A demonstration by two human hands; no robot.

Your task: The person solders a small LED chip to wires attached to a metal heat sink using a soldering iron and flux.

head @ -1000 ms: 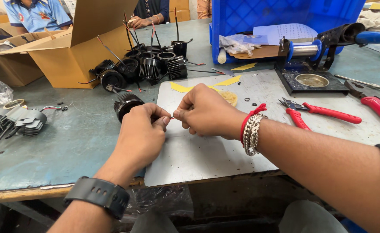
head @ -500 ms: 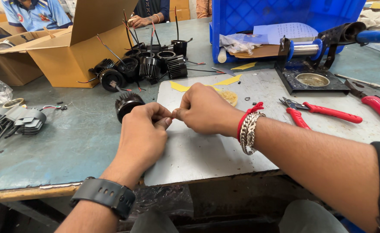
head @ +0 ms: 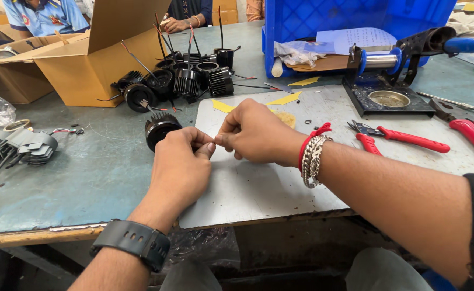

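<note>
- The left hand and the right hand meet fingertip to fingertip over the near part of a grey metal sheet that lies on the green surface
- Both grips are pinched narrow, thumb against forefinger, on something too small to make out between the two hands
- A black finned round part stands on the surface just beyond the left hand, close to its knuckles
- The left wrist wears a black watch; the right wrist carries a red thread and a silver chain bracelet
- Farther back, a cluster of the same black finned parts with thin wires sticking up sits beside an open cardboard box
- Red-handled pliers lie on the sheet to the right of the right hand, near a black stand with a round metal dish
- Yellow scraps rest on the far edge of the sheet, in front of a blue plastic crate
- A pile of grey folded metal pieces lies at the left edge of the surface
- Other people sit at the far side, one with a hand resting on the surface
</note>
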